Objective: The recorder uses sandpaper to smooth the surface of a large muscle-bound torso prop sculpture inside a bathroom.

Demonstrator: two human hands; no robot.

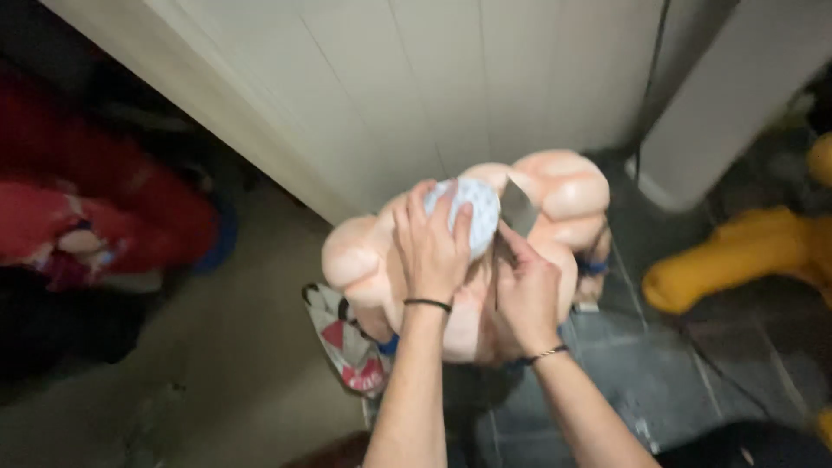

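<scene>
Two hands work atop a peach-coloured foam torso (555,208): left hand (433,247), fingers spread, presses a white pad (472,208); right hand (526,290) pinches a metal scraper (518,208) beside it, work unfinished.

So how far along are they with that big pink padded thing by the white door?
Done: nothing finished shows. In hand: the left hand presses a round white dotted pad onto the pink padded figure, while the right hand holds a thin grey sheet beside it. Left: the sheet is not yet laid flat, so what remains is hard to judge.
</scene>
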